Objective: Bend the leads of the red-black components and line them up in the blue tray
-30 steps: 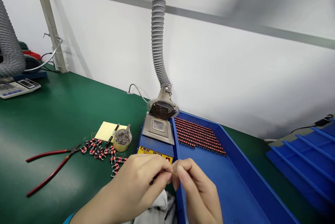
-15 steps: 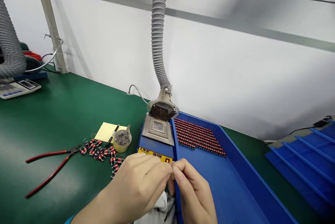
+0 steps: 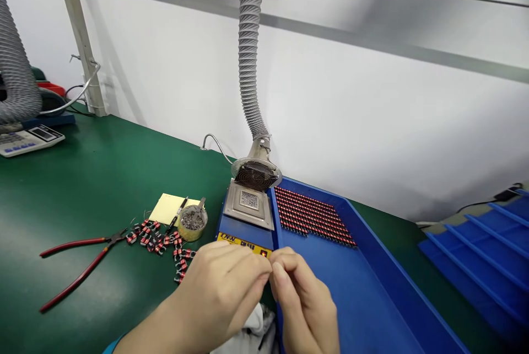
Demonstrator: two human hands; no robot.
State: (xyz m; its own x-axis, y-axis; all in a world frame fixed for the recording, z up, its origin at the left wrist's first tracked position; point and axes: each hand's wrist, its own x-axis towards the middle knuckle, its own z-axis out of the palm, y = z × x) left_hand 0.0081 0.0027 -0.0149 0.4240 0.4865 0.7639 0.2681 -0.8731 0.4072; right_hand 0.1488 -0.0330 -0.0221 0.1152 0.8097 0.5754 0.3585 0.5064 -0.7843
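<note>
My left hand (image 3: pixel 225 285) and my right hand (image 3: pixel 303 299) meet fingertip to fingertip in front of the blue solder pot (image 3: pixel 248 225) with its yellow CM 558 label. Both are closed in a pinch; whatever sits between the fingers is hidden. Left of my left hand lies a loose pile of small red-and-black parts with wire leads (image 3: pixel 157 238). Under my right hand runs the near side of a blue tray (image 3: pixel 351 282). Neat rows of similar red-and-black parts (image 3: pixel 314 213) fill the tray's far end.
Red-handled pliers (image 3: pixel 95 257) lie opened on the green table (image 3: pixel 136 172). Beside the pile are a round tub of grey bits (image 3: pixel 192 227), a pen (image 3: pixel 177 215) and a yellow paper pad (image 3: pixel 165 206). A fume hose (image 3: pixel 250 45) hangs over the pot. A calculator (image 3: pixel 31 139) rests far left.
My hands stay pinched together at nearly the same spot. The right fingers have turned slightly and shifted a little left. Nothing on the table has moved.
</note>
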